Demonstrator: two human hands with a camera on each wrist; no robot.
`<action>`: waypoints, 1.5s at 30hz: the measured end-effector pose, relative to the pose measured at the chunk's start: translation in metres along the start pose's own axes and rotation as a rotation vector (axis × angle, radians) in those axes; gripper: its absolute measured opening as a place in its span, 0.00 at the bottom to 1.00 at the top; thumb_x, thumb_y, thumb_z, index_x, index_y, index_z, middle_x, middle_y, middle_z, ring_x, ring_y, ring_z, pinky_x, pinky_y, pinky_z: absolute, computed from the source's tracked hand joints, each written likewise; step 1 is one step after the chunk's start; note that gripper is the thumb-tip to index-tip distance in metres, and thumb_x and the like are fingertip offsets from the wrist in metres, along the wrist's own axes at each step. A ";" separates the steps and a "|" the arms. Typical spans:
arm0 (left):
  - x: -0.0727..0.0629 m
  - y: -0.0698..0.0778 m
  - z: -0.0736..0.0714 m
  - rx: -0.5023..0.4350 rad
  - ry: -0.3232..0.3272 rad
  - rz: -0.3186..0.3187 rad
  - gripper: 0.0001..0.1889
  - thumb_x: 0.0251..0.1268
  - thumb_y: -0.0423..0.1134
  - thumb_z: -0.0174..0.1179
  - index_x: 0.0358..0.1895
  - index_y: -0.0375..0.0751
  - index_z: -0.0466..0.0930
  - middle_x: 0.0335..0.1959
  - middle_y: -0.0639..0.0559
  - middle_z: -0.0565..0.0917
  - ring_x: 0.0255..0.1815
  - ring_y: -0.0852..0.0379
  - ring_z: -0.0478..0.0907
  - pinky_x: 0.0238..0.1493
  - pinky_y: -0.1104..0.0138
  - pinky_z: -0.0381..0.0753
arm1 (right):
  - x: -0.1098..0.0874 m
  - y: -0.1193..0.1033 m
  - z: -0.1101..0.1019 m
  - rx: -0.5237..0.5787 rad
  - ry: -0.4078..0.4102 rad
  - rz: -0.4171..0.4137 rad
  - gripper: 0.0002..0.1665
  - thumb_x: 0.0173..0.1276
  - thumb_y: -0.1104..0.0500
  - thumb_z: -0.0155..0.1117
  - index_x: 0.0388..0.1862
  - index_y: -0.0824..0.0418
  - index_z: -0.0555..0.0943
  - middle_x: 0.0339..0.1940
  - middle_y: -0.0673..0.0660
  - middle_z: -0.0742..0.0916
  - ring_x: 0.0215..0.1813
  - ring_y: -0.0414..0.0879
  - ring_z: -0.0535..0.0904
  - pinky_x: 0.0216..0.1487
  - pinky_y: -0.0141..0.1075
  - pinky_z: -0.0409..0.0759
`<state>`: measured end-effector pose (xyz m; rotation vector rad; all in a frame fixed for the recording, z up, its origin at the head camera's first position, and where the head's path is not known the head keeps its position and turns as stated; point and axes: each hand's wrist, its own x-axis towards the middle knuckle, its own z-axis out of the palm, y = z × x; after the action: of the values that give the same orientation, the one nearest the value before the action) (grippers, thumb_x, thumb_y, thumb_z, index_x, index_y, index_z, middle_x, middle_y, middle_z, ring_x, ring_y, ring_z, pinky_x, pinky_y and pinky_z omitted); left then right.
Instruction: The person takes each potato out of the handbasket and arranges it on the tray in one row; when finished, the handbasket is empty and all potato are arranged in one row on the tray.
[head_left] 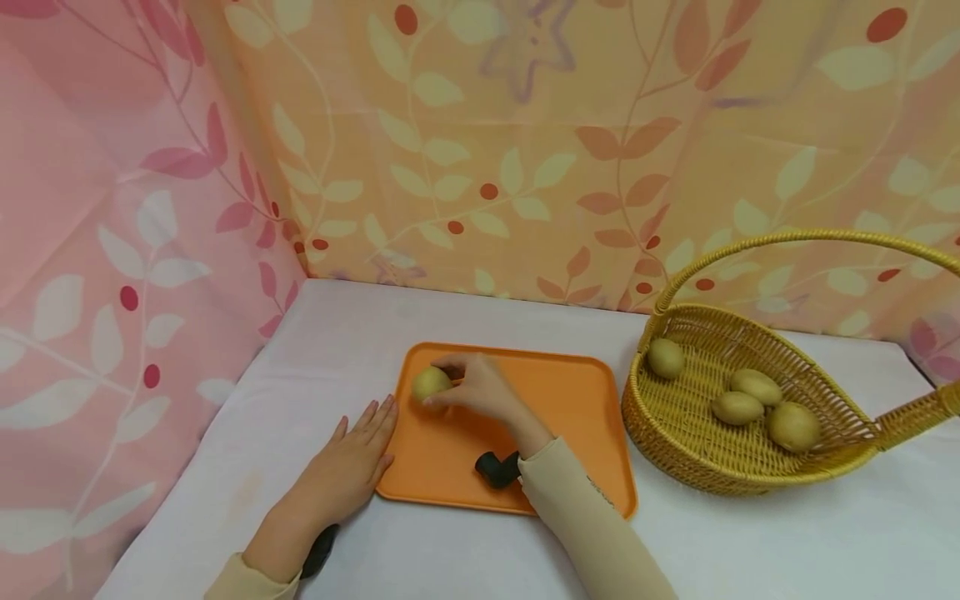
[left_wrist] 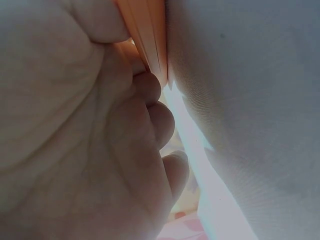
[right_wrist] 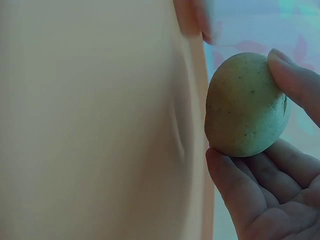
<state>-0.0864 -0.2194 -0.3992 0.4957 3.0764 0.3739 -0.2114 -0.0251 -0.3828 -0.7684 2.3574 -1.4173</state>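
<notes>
Between thumb and fingers, my right hand (head_left: 482, 387) grips a round potato (head_left: 430, 384) at the left end of the orange tray (head_left: 573, 392). Close up in the right wrist view, the potato (right_wrist: 245, 105) has smooth, speckled skin, with the thumb on one side and fingertips on the other. My left hand (head_left: 348, 462) lies with straight fingers along the tray's left edge. In the left wrist view, its palm (left_wrist: 75, 130) and fingertips are beside the tray's rim (left_wrist: 147, 35).
A wicker basket (head_left: 678, 454) with a tall handle stands right of the tray, with several potatoes (head_left: 793, 427) inside. A black wrist device (head_left: 497, 470) is at my right wrist. Patterned cloth (head_left: 465, 167) hangs behind the white-covered table (head_left: 450, 550).
</notes>
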 end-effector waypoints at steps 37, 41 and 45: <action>0.000 0.003 -0.003 0.012 -0.002 0.000 0.30 0.70 0.39 0.52 0.70 0.28 0.57 0.72 0.38 0.58 0.72 0.41 0.54 0.65 0.40 0.54 | 0.023 0.016 0.007 0.161 -0.092 0.054 0.29 0.53 0.67 0.73 0.56 0.67 0.78 0.53 0.60 0.83 0.53 0.49 0.80 0.53 0.37 0.77; 0.000 0.003 -0.003 0.009 -0.010 -0.004 0.30 0.70 0.39 0.52 0.70 0.29 0.56 0.72 0.38 0.57 0.72 0.41 0.53 0.65 0.40 0.54 | 0.022 0.014 0.008 0.166 -0.079 0.071 0.29 0.52 0.66 0.74 0.55 0.67 0.79 0.51 0.60 0.84 0.52 0.49 0.81 0.53 0.37 0.77; 0.000 0.003 -0.002 0.008 -0.011 -0.007 0.30 0.71 0.39 0.52 0.71 0.29 0.56 0.72 0.38 0.57 0.72 0.41 0.53 0.65 0.40 0.54 | 0.020 0.013 0.009 0.163 -0.073 0.070 0.28 0.51 0.66 0.75 0.54 0.68 0.80 0.50 0.59 0.85 0.51 0.48 0.81 0.52 0.37 0.78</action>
<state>-0.0855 -0.2171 -0.3966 0.4847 3.0690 0.3581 -0.2276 -0.0382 -0.3978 -0.6756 2.1607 -1.5037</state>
